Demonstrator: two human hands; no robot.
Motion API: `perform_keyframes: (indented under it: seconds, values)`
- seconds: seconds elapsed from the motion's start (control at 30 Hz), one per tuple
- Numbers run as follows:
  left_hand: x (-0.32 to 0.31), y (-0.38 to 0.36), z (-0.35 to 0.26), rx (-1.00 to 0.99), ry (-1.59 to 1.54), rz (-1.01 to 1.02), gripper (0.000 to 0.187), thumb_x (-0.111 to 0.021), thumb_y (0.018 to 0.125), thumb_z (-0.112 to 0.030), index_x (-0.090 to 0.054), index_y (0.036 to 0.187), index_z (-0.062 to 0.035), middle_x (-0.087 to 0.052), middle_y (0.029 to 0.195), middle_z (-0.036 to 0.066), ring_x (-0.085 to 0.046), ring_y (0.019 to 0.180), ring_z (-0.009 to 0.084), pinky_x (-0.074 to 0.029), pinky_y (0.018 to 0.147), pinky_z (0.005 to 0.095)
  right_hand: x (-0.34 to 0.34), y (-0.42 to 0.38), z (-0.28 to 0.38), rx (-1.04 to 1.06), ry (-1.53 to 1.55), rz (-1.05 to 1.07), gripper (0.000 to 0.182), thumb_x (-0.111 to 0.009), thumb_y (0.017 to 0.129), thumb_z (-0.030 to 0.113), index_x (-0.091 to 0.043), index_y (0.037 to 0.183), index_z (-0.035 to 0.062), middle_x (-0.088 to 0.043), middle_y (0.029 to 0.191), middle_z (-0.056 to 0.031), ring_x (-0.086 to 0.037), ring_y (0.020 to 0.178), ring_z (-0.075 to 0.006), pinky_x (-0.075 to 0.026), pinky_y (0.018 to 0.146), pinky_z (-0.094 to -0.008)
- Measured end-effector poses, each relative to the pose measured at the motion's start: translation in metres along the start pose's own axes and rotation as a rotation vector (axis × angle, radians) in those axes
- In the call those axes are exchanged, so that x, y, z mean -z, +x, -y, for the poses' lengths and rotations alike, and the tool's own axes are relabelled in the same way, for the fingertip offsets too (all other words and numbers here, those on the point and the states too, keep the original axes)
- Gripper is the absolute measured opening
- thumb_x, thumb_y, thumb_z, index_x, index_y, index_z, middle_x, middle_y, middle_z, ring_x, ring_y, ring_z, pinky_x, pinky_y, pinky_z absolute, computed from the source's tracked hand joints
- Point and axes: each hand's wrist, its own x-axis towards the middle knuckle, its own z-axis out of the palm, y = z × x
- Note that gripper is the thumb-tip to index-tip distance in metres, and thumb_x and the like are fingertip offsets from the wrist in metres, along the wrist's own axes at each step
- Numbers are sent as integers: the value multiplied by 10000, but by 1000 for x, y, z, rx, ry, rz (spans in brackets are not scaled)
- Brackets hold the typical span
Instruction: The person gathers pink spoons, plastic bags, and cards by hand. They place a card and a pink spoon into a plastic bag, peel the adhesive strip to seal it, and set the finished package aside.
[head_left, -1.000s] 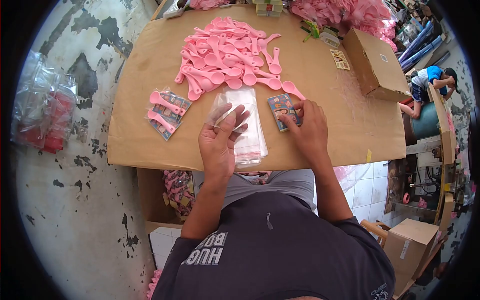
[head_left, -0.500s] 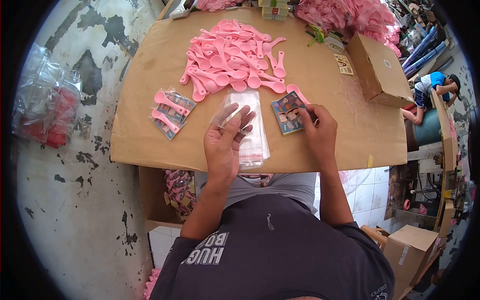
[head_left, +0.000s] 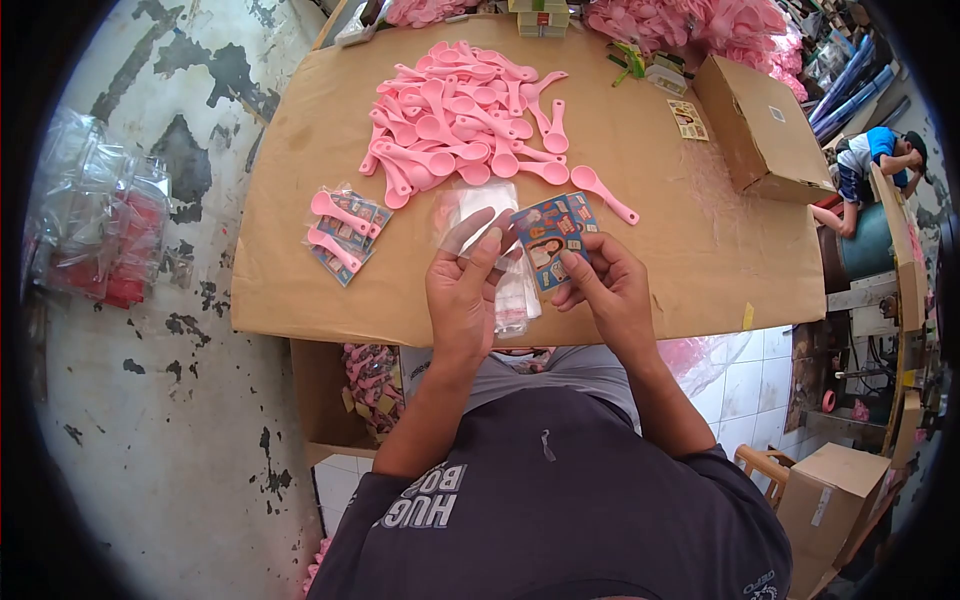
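Note:
My left hand (head_left: pixel 462 290) pinches a clear plastic bag (head_left: pixel 468 232), thumb against the fingers, over a stack of clear bags (head_left: pixel 512 308) on the table. In my right hand (head_left: pixel 615 295) is a blue printed card (head_left: pixel 548 240), gripped between thumb and fingers and tilted up. The card's left edge reaches the fingertips of my left hand. Just beyond the right hand lies a single pink measuring spoon (head_left: pixel 604 194). A large heap of pink spoons (head_left: pixel 450 115) spreads behind the bags. To the left, two spoons rest on bagged cards (head_left: pixel 347 232).
An open-topped cardboard box (head_left: pixel 765 135) stands at the table's right, near a small printed card (head_left: pixel 687 119) and green-handled scissors (head_left: pixel 629 62). Bagged pink goods (head_left: pixel 690 30) fill the far edge. Plastic packs (head_left: pixel 100 215) lie at left. Another person (head_left: pixel 872 165) sits far right.
My right hand has lifted a card off the table and brought it left to the bag in my left hand. The single spoon beyond is now fully uncovered.

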Motion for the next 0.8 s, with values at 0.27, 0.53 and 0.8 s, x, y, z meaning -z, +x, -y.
perform_keyframes:
  seconds: [0.27, 0.53, 0.8]
  values:
    - [4, -1, 3, 27, 47, 70, 335, -645, 984, -53, -575, 1295, 51, -720, 1141, 176, -694, 1018, 145, -567, 864, 274, 13, -1, 5, -117, -192, 201, 236, -672, 986, 131, -645, 1153, -34, -674, 784, -41, -642, 630, -73, -515, 546, -216]
    - [1, -6, 6, 10, 98, 101, 277, -670, 968, -51, -612, 1220, 49, -726, 1081, 112, -698, 947, 123, -564, 850, 269, 14, 6, 2, -102, 67, 84, 189, -699, 961, 109, -601, 1079, -1, -681, 853, -54, -674, 711, -107, -546, 609, -227]
    - [-9, -18, 17, -22, 134, 88, 257, -681, 974, -77, -630, 1210, 9, -724, 1089, 77, -666, 956, 90, -517, 852, 234, -2, 3, -10, 64, 12, 36, 201, -709, 961, 144, -601, 1071, 14, -675, 878, -31, -657, 774, -77, -528, 617, -213]
